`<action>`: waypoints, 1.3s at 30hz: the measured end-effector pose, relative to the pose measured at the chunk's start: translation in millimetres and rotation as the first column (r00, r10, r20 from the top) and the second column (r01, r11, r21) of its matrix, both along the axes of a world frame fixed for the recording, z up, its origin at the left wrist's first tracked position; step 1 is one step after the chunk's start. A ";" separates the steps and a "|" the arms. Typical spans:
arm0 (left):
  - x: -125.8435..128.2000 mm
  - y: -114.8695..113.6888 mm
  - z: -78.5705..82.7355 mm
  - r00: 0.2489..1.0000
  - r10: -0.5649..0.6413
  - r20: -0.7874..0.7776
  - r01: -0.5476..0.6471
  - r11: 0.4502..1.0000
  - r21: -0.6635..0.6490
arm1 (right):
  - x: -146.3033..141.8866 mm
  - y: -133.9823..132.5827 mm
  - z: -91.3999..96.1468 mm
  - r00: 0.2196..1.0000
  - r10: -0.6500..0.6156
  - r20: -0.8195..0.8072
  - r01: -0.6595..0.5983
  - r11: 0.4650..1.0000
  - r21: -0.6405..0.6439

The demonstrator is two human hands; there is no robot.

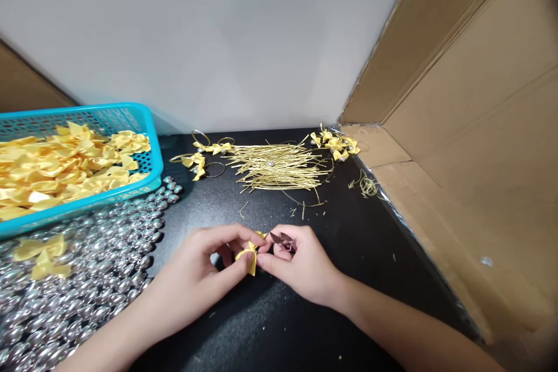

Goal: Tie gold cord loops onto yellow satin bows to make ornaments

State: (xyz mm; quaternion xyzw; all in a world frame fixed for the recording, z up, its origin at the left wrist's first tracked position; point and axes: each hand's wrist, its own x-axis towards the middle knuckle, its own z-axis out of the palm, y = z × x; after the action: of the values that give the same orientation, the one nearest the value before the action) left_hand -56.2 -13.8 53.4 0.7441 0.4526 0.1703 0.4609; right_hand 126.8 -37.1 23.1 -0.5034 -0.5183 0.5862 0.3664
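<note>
Over the black table, my left hand (204,267) pinches a yellow ribbon bow (251,257) between thumb and fingers. My right hand (300,261) meets it at the bow's right side, thumb and forefinger closed at its middle. Tucked in the curl of my right fingers is a small dark pointed tool (284,239) that looks like thread snips, partly hidden by the hand. Any wire or bead at the bow's knot is covered by my fingertips. Just beyond my hands lies a bundle of gold twist ties (279,171) with a silver bead (271,164) on top.
A blue basket (157,157) full of yellow bows (65,168) stands at left, beside a spread of silver beads (100,261) bearing loose bows (46,256). Finished-looking bows with wire loops (194,161) and beaded bows (335,144) flank the bundle. Wire scraps (368,186) and cardboard (471,157) lie right.
</note>
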 end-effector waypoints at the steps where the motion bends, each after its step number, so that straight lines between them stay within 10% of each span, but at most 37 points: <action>1: 0.1 0.0 -0.4 1.000 -0.001 -0.005 0.001 1.000 0.004 | 0.2 -0.1 0.5 1.000 0.005 -0.011 -0.005 1.000 -0.012; 20: 5.1 -1.3 1.3 0.999 -0.014 -0.049 0.021 0.991 0.133 | 14.0 3.4 4.0 0.998 0.057 0.009 -0.057 0.998 -0.019; 29: 5.0 -1.0 -4.0 0.993 0.074 0.090 -0.060 0.986 -0.156 | 18.2 3.9 8.4 0.999 -0.003 -0.034 0.005 0.999 0.037; 39: 6.3 1.5 -15.2 0.931 0.213 0.297 -0.091 0.922 -0.376 | 18.3 1.4 -14.9 0.873 0.061 -0.483 -0.076 0.997 -0.012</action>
State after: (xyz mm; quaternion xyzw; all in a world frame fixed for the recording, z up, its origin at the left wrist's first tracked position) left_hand -49.9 -12.3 38.2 0.5710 0.4488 0.2440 0.6426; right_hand 145.0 -35.8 8.1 -0.3285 -0.4193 0.7135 0.4553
